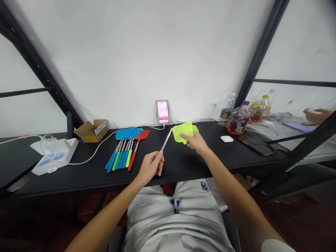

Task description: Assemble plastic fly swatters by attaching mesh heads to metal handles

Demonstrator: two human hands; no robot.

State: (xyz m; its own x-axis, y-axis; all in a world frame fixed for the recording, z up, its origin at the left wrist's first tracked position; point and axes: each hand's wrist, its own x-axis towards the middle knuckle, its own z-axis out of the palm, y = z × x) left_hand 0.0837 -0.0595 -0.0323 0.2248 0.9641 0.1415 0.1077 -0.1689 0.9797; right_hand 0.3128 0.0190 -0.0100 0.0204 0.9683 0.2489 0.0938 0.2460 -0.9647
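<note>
My left hand (152, 165) is closed around the lower end of a slim silver rod (167, 138), its tip slanting up to the right; any grip on it is hidden in my fingers. In my right hand (196, 141) a yellow-green mesh fly swatter head (178, 133) is pinched between thumb and fingers. It is apart from the rod's tip. More yellow-green mesh shows just behind that hand. To the left lie several assembled fly swatters side by side, with blue heads (128, 133), a red head (143, 134) and blue, green, yellow and red handles (123, 159).
A phone (162, 112) with a blurred screen leans on the wall, plugged into a white cable. Left are an open cardboard box (91, 131) and a white power strip (56, 155). Right stand bottles (238, 118), a white earbud case (226, 139) and a dark phone (256, 145).
</note>
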